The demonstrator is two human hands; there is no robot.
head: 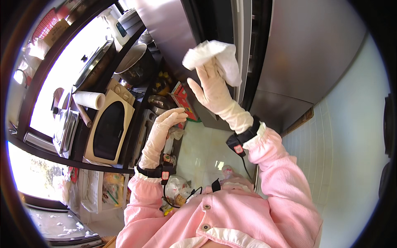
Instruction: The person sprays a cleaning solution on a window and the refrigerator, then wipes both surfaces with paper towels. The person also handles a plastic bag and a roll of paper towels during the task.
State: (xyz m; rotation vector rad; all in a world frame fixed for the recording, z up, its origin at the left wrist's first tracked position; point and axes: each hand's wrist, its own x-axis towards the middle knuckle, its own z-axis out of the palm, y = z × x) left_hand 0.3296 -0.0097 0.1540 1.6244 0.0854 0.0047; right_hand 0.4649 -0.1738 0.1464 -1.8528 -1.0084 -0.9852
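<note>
My right hand (215,91), in a pale thin glove, is raised beside the edge of an open refrigerator door (242,37). A white cloth or wipe (217,55) drapes over its fingertips; the thumb stands apart, and the cloth hides some of the fingers. Lower and further left, my left hand (166,122), gloved alike, has its fingers extended close together and holds nothing. It hangs in front of the shelf rack, near a red box (185,100). The metallic grey front of the refrigerator (297,55) fills the upper right.
On the dark shelf rack at left are a microwave oven (110,130), a paper roll (90,99), a large dark pot (136,66), a lidded pan (96,65) and a spray bottle (116,28). Plastic bags (176,187) lie on the tiled floor (201,145). White foam spots a dark surface (59,224) at lower left.
</note>
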